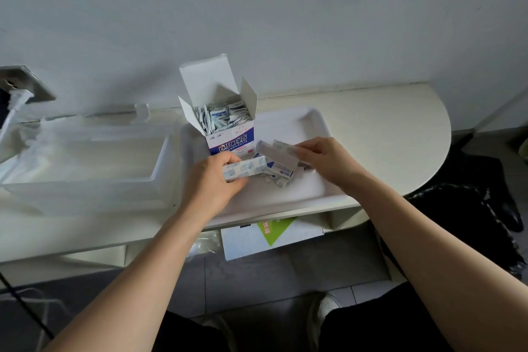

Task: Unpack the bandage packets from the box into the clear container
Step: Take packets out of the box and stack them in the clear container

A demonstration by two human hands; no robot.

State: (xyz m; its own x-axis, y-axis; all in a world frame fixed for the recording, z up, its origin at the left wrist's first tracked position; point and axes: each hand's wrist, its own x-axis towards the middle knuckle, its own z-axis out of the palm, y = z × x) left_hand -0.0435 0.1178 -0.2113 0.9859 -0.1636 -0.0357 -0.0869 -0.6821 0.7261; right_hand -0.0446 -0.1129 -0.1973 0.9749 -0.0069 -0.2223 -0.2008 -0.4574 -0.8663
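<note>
Box (228, 134) stands open, crammed with white-blue packets (221, 116).

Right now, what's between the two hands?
Head view: loose bandage packets piled on the white tray, between left hand and right hand.

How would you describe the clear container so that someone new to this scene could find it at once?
Start at the pale desk against the wall; a white tray lies in its middle with an open bandage box on it. Directly left of that tray sits the clear container, a wide rectangular tub. Unlike the opaque tray and printed box, it is see-through.
</note>
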